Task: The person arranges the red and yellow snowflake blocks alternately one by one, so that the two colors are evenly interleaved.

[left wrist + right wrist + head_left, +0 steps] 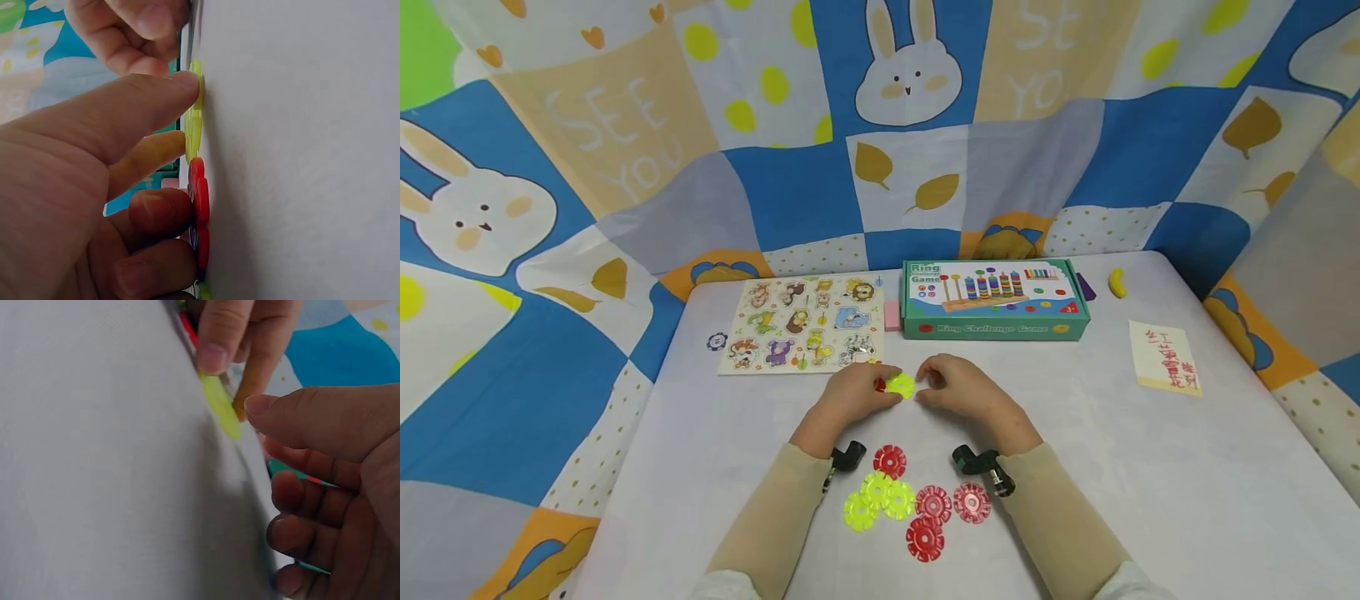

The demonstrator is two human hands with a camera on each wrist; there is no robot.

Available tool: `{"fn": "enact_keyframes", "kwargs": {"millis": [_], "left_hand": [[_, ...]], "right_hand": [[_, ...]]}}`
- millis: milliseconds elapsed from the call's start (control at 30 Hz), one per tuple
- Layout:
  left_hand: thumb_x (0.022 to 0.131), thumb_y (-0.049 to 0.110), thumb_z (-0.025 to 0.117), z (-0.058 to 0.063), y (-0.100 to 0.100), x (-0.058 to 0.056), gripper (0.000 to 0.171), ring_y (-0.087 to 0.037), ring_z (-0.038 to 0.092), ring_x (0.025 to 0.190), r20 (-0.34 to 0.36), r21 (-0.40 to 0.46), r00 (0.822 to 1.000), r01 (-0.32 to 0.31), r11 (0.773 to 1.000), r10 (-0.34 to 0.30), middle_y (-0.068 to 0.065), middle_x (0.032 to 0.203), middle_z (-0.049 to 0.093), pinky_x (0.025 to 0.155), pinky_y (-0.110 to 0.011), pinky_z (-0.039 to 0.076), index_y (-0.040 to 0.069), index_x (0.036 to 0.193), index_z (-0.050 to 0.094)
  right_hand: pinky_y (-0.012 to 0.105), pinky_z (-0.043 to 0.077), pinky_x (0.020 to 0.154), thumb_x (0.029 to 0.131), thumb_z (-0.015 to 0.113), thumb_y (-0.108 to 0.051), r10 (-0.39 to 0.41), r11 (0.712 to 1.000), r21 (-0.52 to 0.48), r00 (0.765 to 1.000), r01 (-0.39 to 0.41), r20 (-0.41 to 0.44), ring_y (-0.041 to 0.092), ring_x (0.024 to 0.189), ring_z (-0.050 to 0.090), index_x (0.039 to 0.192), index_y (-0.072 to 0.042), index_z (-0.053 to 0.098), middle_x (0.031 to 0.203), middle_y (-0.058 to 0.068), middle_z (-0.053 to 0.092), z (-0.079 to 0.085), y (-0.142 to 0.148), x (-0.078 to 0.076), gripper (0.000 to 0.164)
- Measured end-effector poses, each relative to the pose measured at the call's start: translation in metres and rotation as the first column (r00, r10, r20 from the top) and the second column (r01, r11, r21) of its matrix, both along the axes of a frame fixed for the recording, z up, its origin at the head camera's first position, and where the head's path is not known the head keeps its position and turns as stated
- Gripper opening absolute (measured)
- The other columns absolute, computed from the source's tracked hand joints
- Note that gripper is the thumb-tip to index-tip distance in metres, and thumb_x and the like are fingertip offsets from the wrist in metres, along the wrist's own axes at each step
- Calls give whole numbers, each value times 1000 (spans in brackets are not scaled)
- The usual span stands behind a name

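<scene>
My left hand (852, 397) pinches a yellow snowflake disc (902, 384) between thumb and index finger, just in front of the puzzle board. Red discs (202, 203) sit against its other fingers in the left wrist view, in line with the yellow one and partly hidden by the fingers. A bit of green-yellow shows beyond the red at the bottom of that view. My right hand (973, 393) hovers by the yellow disc's right edge, its fingers loosely bent. Nothing lies between the right thumb and fingers (290, 534) in the right wrist view.
Between the forearms lie loose yellow discs (875, 490) and red discs (925, 538). Behind the hands are an animal puzzle board (842, 340), a pink block (892, 317) and a green Ring Challenge Game box (992, 332). A toy banana (1117, 283) and a handwritten note (1165, 357) lie right.
</scene>
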State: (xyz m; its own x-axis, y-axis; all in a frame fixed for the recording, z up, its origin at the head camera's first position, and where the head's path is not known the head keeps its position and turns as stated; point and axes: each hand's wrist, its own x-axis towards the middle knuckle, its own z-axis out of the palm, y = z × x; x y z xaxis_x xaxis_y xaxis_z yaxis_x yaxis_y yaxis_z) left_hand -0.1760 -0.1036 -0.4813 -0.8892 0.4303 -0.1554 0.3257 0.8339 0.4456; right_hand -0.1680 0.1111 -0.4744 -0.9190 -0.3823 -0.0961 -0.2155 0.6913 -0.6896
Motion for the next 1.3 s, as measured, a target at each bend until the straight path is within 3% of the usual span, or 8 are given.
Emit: {"fn": "enact_keyframes", "kwargs": {"millis": [233, 367, 533, 933, 1133, 1300], "left_hand": [[83, 49, 67, -1, 1, 0, 52, -16, 56, 105, -12, -18, 1000, -7, 1000, 6, 4, 123, 60, 88, -38, 45, 28, 129, 59], [83, 49, 67, -2, -1, -1, 52, -16, 56, 105, -24, -23, 1000, -18, 1000, 18, 5, 123, 61, 89, -39, 45, 29, 129, 59], [83, 49, 67, -4, -3, 1, 52, -15, 55, 104, -12, -20, 1000, -27, 999, 27, 6, 123, 60, 90, -39, 44, 30, 130, 58], [83, 40, 67, -3, -3, 2, 50, -14, 54, 102, -12, 3, 1000, 11, 1000, -11, 7, 124, 59, 90, -37, 43, 29, 130, 58], [82, 40, 67, -4, -3, 2, 51, -13, 54, 102, -2, 4, 1000, 15, 1000, -15, 7, 124, 59, 90, -36, 43, 30, 131, 57], [82, 39, 67, -5, -3, 3, 50, -13, 54, 103, -3, 10, 1000, 13, 1000, -13, 7, 124, 59, 91, -36, 43, 30, 131, 57]], "right_hand": [[32, 44, 64, 82, 73, -29, 16, 1000, -8, 999, -16, -27, 16, 72, 49, 103, -13, 65, 81, 0, 53, 25, 10, 20, 27], [31, 44, 61, 81, 73, -29, 32, 999, -15, 997, -33, -75, 16, 71, 48, 106, -13, 64, 82, -2, 52, 38, 15, 37, 31], [28, 45, 62, 80, 75, -31, 22, 1000, -14, 996, -23, -86, 15, 74, 49, 106, -20, 63, 84, -3, 54, 45, 20, 63, 30], [24, 44, 59, 76, 79, -30, 89, 995, -52, 995, -86, 55, 20, 73, 52, 105, -22, 63, 85, -2, 56, 32, 35, 117, 34], [24, 44, 57, 73, 80, -40, 58, 998, -13, 992, -57, 109, 15, 70, 52, 104, -23, 64, 81, -4, 54, 24, 42, 136, 38], [24, 42, 65, 68, 81, -43, 47, 994, 94, 997, -52, 54, 6, 72, 50, 106, -26, 63, 80, -11, 52, 17, 46, 146, 46]]}}
